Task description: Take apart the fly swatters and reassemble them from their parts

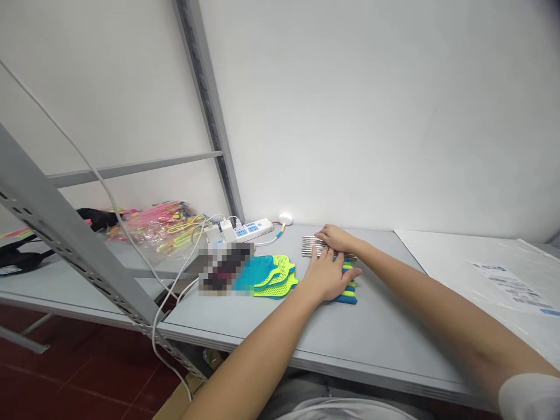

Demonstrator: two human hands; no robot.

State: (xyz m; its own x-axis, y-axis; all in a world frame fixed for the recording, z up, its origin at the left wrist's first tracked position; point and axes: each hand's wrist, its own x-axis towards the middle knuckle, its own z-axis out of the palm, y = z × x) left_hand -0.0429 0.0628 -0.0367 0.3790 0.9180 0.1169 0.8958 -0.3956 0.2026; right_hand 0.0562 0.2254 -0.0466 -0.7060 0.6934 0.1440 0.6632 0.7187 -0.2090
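Observation:
A row of thin metal rods [308, 247] lies side by side on the grey shelf. My left hand [326, 275] lies flat over the near side of the row, fingers spread and thumb apart, partly covering blue and yellow-green handles [347, 298]. Bent over the far edge of the rods, my right hand [336, 238] has its fingers closed on them; its fingertips are partly hidden. Just left of my left hand is an overlapping pile of perforated fly-swatter heads [280, 283], blue and yellow-green.
A white power strip [254, 230] with plugs and cables sits near the wall. A blurred-out patch [225, 268] adjoins the swatter heads. Left stand a metal rack post [79, 233] and bagged colourful cords [161, 224]. A white plastic sheet [472, 262] covers the right side.

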